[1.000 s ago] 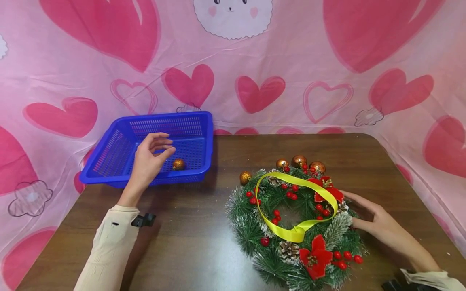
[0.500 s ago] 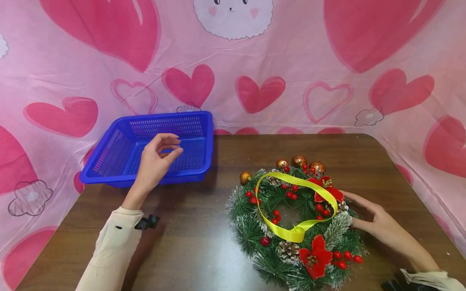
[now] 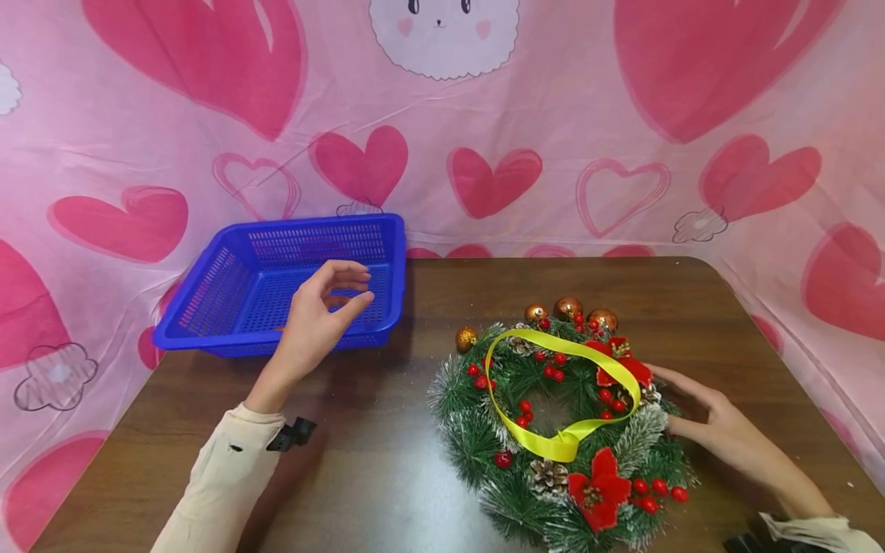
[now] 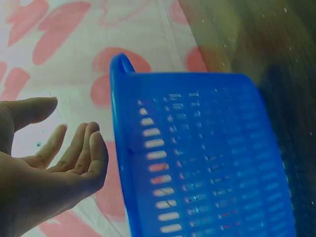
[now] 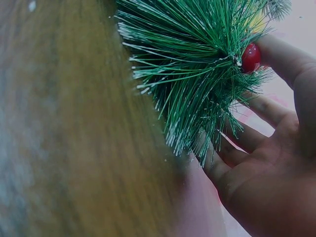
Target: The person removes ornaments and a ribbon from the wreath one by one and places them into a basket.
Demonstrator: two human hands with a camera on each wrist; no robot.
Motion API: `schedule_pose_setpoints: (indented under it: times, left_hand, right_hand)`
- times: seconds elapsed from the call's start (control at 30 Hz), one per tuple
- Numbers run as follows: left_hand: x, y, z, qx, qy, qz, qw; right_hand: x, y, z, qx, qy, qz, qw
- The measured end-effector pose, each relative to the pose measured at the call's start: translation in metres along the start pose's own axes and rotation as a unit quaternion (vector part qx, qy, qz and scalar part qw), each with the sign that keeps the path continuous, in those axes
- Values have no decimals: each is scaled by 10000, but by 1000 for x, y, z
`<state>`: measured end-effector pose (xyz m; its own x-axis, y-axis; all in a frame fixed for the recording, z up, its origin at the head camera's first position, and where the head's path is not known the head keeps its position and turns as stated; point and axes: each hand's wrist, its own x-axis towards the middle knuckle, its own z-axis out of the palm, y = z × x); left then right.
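Observation:
Over the front rim of a blue plastic basket point(image 3: 311, 219), my left hand point(image 3: 318, 319) hangs with loosely curved fingers and nothing in it. Its thumb and fingertips stand apart in the left wrist view. A green Christmas wreath point(image 3: 473, 445) lies on the table at the right. It carries red berries, pine cones point(image 3: 549, 476) and red poinsettias point(image 3: 600, 491), with a yellow ribbon loop point(image 3: 553, 448) on top. My right hand point(image 3: 736, 426) touches the wreath's right edge, its fingers spread and fairly straight; the thumb is beside a red berry point(image 5: 251, 58). Some fingertips are hidden by needles.
Along the wreath's far edge are a glittery gold bauble point(image 3: 466, 338) and shiny copper baubles point(image 3: 568, 308). A speck of orange shows in the basket behind my left wrist. A pink heart-printed cloth point(image 3: 442, 184) hangs behind the brown table point(image 3: 373, 461).
My left hand has moved right and slightly toward me across the basket. The gold bauble seen in the basket earlier is now mostly hidden. The right hand and wreath stay in place.

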<state>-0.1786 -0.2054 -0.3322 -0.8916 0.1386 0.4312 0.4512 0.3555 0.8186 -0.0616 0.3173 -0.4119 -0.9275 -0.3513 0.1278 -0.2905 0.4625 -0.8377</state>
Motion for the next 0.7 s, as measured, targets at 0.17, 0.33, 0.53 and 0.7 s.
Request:
schedule_pose_setpoints:
  times: [0.17, 0.33, 0.53, 0.7]
  left_hand:
    - [-4, 7, 9, -96, -166, 118, 9997]
    - [-8, 14, 18, -245, -381, 208, 9988]
    - [-10, 19, 32, -480, -614, 324, 9964]
    - [-9, 20, 41, -547, -814, 324, 9946]
  right_hand:
    - [0, 0, 0, 3, 3, 9, 10000]
    - [0, -1, 0, -54, 28, 68, 10000]
    - [-2, -2, 0, -244, 115, 126, 9996]
    - [-2, -1, 0, -361, 151, 190, 9991]
